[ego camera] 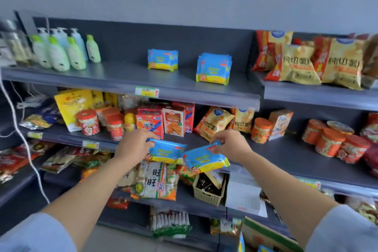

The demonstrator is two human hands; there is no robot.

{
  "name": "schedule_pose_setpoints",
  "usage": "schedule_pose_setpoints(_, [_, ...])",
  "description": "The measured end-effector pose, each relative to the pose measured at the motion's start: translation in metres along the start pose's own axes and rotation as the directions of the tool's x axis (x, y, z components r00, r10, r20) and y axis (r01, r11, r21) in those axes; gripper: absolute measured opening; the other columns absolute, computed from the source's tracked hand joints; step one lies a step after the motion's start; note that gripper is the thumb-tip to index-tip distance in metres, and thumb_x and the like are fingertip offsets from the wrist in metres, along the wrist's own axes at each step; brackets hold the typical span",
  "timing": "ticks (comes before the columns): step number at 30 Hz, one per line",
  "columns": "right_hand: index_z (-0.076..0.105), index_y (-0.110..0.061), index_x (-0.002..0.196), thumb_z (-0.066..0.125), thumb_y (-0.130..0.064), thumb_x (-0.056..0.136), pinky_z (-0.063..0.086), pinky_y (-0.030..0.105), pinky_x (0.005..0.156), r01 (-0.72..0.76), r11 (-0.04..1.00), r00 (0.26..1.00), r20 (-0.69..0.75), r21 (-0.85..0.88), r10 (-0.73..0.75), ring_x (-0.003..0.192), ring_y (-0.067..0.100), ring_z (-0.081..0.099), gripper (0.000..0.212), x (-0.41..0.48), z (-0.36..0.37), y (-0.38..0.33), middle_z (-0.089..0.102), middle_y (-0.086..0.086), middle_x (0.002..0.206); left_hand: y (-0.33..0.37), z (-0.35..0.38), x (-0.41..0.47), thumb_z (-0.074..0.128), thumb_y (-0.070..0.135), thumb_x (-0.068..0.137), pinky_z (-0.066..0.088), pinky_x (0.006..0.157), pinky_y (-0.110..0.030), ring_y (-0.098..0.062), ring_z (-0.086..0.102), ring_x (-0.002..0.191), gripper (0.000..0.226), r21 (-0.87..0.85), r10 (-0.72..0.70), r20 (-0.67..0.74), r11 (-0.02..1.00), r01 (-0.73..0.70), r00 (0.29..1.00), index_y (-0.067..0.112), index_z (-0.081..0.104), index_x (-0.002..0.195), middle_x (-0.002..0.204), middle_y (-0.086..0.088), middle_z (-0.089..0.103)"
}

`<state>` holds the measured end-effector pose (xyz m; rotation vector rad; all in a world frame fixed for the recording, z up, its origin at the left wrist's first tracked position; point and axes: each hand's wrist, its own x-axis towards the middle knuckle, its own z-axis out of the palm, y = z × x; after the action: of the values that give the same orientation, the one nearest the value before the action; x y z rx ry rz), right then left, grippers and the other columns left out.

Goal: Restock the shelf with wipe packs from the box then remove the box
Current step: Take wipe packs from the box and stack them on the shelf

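- Top shelf (122, 80), grey: lotion bottles (61, 51) at left, two stacks of wipe packs (162, 59) (214, 68) mid-shelf, apart.
- Adjoining shelf (319, 96) to the right: chip bags (306, 61).
- Second shelf (286, 153): jars (335, 143), boxes (173, 121), bags.
- Floor: carton (263, 237), bottom right.

Single head view, close, facing forward-down at shelves (131, 80), both forearms reaching in.

Green lotion bottles (61, 51), snack bags (302, 61) (orange jars (331, 141) below)
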<state>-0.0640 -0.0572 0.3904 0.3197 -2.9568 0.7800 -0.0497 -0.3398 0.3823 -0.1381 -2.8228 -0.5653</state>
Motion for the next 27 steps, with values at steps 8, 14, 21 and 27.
schedule_pose_setpoints(8, [0.074,-0.019,0.098,0.075,-0.021,0.082,0.039,0.02,0.064,0.076,0.996,0.979,-0.192,0.046,-0.066,0.08,0.008,0.053,0.017,0.036,-0.005,-0.085,0.061,-0.01,0.09,-0.067,-0.086,0.016,0.063,0.015,0.09,0.04,0.07,-0.029,-0.019,0.059,0.09,0.017,0.01,-0.008,-0.186,1.0,0.01,0.983,0.017,0.073,0.103,0.098,0.0,0.065])
schedule_pose_setpoints(14, [0.073,-0.016,0.098,0.076,-0.021,0.081,0.04,0.018,0.061,0.132,0.974,0.925,-0.375,0.186,-0.054,0.073,0.01,0.054,0.017,0.063,-0.02,-0.13,0.059,-0.011,0.078,-0.109,-0.124,0.035,0.066,0.014,0.088,0.046,0.081,-0.033,-0.023,0.059,0.098,0.018,-0.11,-0.086,-0.282,0.992,0.056,0.956,0.015,0.072,0.106,0.111,-0.005,0.067])
schedule_pose_setpoints(21, [0.069,-0.018,0.095,0.077,-0.022,0.08,0.052,0.032,0.07,0.184,0.937,0.858,-0.513,0.296,-0.007,0.075,0.018,0.06,0.017,0.118,-0.047,-0.162,0.06,-0.007,0.078,-0.128,-0.156,0.082,0.068,0.013,0.087,0.047,0.08,-0.035,-0.027,0.061,0.098,0.016,-0.252,-0.136,-0.322,0.966,0.054,0.937,0.016,0.073,0.101,0.109,-0.011,0.068])
schedule_pose_setpoints(27, [0.071,-0.017,0.099,0.074,-0.02,0.082,0.05,0.029,0.068,0.178,0.93,0.802,-0.595,0.322,0.052,0.069,0.014,0.058,0.017,0.19,-0.062,-0.17,0.058,-0.009,0.073,-0.136,-0.163,0.138,0.072,0.009,0.082,0.056,0.081,-0.045,-0.024,0.066,0.091,0.016,-0.37,-0.13,-0.266,0.929,0.023,0.955,0.025,0.071,0.088,0.099,-0.004,0.07])
